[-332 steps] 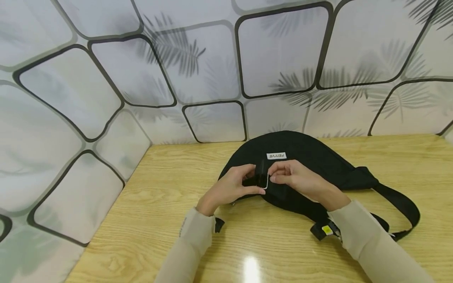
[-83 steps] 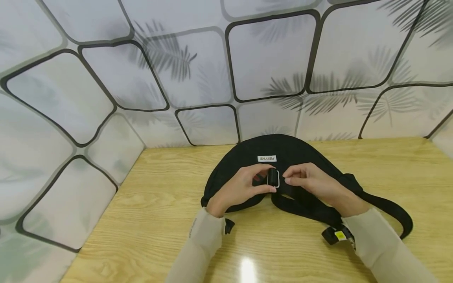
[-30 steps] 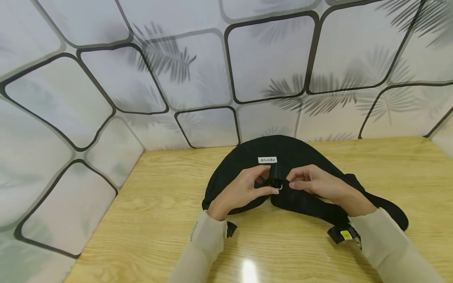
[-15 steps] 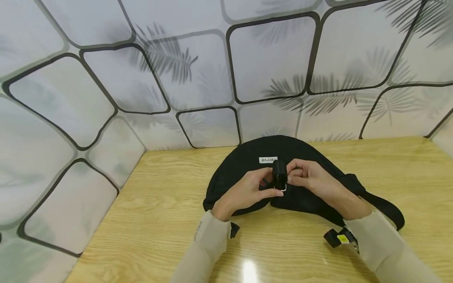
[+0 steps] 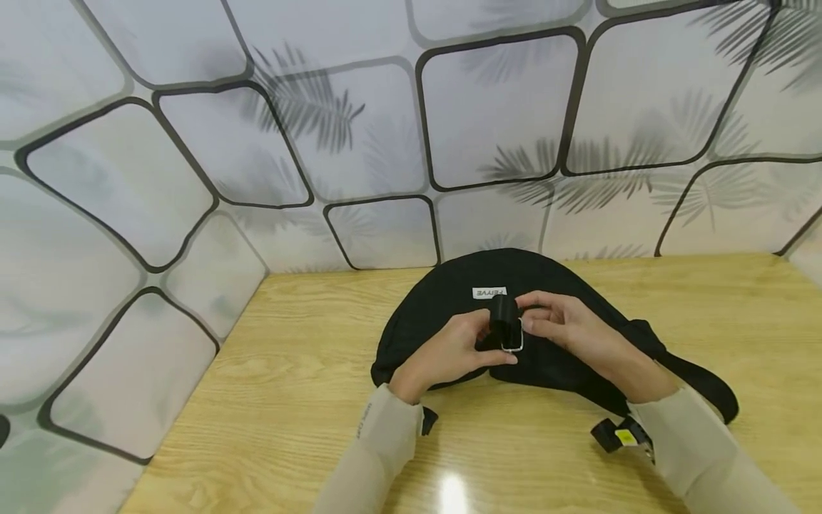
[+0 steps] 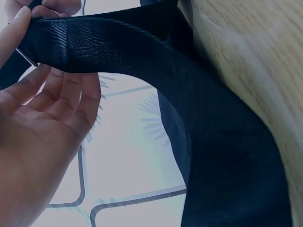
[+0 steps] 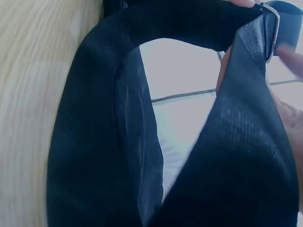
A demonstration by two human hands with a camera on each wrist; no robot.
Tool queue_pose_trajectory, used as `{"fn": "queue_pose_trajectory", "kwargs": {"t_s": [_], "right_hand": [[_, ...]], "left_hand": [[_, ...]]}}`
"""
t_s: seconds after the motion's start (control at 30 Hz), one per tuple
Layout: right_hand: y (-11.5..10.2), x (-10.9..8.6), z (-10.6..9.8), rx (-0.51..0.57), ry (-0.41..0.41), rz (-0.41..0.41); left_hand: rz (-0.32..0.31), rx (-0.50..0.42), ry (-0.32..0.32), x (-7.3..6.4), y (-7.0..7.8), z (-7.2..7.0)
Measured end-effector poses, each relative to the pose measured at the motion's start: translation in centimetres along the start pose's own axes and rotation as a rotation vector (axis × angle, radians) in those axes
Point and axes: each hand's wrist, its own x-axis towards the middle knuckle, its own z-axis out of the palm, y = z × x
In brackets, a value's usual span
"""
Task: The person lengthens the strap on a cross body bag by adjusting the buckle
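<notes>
Moved since one second earlier: the right hand [image 5: 571,332], then standing off, is now bringing its fingertips to the right edge of a loop of black woven strap [image 5: 503,313]; more of a thin silver rectangular metal buckle [image 5: 512,350] is showing below and to the right of that loop.

Left hand [image 5: 446,353]: gripping the black woven strap at the buckle, thumb and fingers closing on it from opposite sides, thumb tip lying just under the silver frame.

Right hand: bending its fingers, with fingertips meeting the strap loop beside the buckle; whether they are pinching it, one cannot tell.

Black crescent-shaped fabric bag [image 5: 424,321]: lying on the pale yellow wood-grain table [image 5: 289,378], its curved edge facing the far side, the strap and buckle being held above its front.

White rectangular dark-lettered label [image 5: 484,293]: sitting on the bag, its right end being partly covered by the loop.

Strap, in both wrist views: bending in a broad arch beside the wood surface.

Small black block with a yellow patch [image 5: 605,435]: showing just beside the beige right sleeve [image 5: 693,435].

Small black piece [image 5: 429,420]: showing beside the beige left sleeve [image 5: 379,442].

Pale backdrop with dark rounded outlines and grey fronds [image 5: 501,107]: standing behind the table.
</notes>
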Motion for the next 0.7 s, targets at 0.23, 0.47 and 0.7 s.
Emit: {"fn": "queue_pose_trajectory", "kwargs": {"t_s": [0.23,0.47,0.7], "right_hand": [[-0.2,0.1,1.0,-0.101,-0.045,-0.068],[-0.8,0.2,1.8,-0.307,0.048,-0.044],[-1.1,0.3,1.4,-0.420,0.066,-0.058]], "left_hand": [[0.007,0.029,-0.010,-0.2,-0.4,0.0],[0.024,0.080,-0.004,-0.4,-0.5,0.1],[0.001,0.100,0.011,-0.4,-0.4,0.1]]}}
